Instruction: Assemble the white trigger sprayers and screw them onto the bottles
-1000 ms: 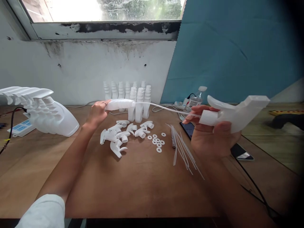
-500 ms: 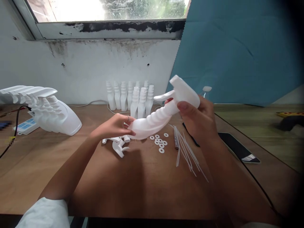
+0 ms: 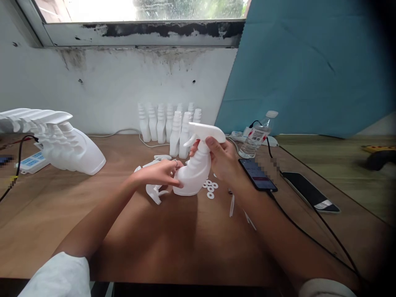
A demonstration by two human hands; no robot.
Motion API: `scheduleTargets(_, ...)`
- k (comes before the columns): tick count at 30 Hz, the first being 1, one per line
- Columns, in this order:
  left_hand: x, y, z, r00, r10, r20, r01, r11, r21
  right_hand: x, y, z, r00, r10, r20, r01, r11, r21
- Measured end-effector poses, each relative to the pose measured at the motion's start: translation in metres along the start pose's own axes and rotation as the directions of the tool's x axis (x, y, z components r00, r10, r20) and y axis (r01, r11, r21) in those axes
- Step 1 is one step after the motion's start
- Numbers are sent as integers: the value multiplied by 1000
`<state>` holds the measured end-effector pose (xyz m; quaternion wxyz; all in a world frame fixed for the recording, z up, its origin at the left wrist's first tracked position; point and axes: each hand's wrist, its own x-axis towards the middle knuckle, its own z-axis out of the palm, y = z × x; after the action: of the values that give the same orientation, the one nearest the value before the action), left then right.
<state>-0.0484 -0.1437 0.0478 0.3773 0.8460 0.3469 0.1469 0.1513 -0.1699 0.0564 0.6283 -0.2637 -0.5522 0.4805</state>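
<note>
A white spray bottle (image 3: 193, 175) with its trigger head (image 3: 207, 131) on top stands nearly upright, leaning slightly right, at the middle of the table. My right hand (image 3: 221, 159) is closed round its neck just under the head. At the lower left side of the bottle, my left hand (image 3: 163, 172) grips the body with thumb and fingers. Loose white trigger heads (image 3: 154, 193) lie beside and beneath my left hand. Several white ring washers (image 3: 210, 189) are right of the bottle. Thin white tubes (image 3: 232, 206) are partly hidden under my right forearm.
Several white bottles (image 3: 175, 134) stand by the wall. More assembled spray bottles (image 3: 83, 150) lie in a row at left, near a power strip (image 3: 34, 161). At right are a water bottle (image 3: 255, 138), a phone (image 3: 258, 174), another dark device (image 3: 309, 192) and black cables.
The spray bottle has swung from a raised, slanted position to nearly upright and lower. My right hand moved left and down with its head, uncovering the phone and water bottle.
</note>
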Motion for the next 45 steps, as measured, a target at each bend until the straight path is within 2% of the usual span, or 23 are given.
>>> scheduleTargets(2,-4,10,-1,985,105,-137,-115,991,-64,-2,4,2,1000,-12,7,12,1000,-19)
scheduleTargets(3,-7,17,-2,957,159,-244,-185,979,-88,-3,6,4,1000,-12,22,13,999,-31)
scheduleTargets(5,-13,29,-2,859,230,-458,-306,947,-100,-5,8,8,998,-15,59,18,998,-61)
scheduleTargets(7,-18,39,-1,759,258,-597,-357,933,-51,-7,9,11,996,-27,88,35,995,-97)
scheduleTargets(10,-22,45,2,648,300,-700,-343,936,83,-9,10,10,988,-58,145,71,994,-86)
scheduleTargets(13,-20,44,5,596,347,-724,-338,926,166,-10,13,6,978,-72,194,75,997,-13)
scheduleTargets(19,-14,39,6,576,348,-740,-299,932,205,-7,15,9,992,-87,91,89,996,-26)
scheduleTargets(23,-13,38,5,592,299,-748,-253,951,179,-6,13,13,991,-71,115,75,997,-32)
scheduleTargets(27,-11,37,4,605,291,-741,-229,955,188,-6,12,16,996,-75,42,76,997,-33)
scheduleTargets(31,-9,36,4,566,348,-747,-224,937,267,-6,12,14,989,-65,134,68,998,-13)
scheduleTargets(35,-10,36,4,539,422,-729,-234,907,351,-4,15,13,994,-75,77,76,997,-4)
scheduleTargets(40,-13,38,5,557,424,-714,-222,905,364,-5,14,13,992,-47,119,46,999,11)
scheduleTargets(45,-13,42,5,584,396,-709,-231,918,322,-6,11,13,996,-48,71,48,999,-9)
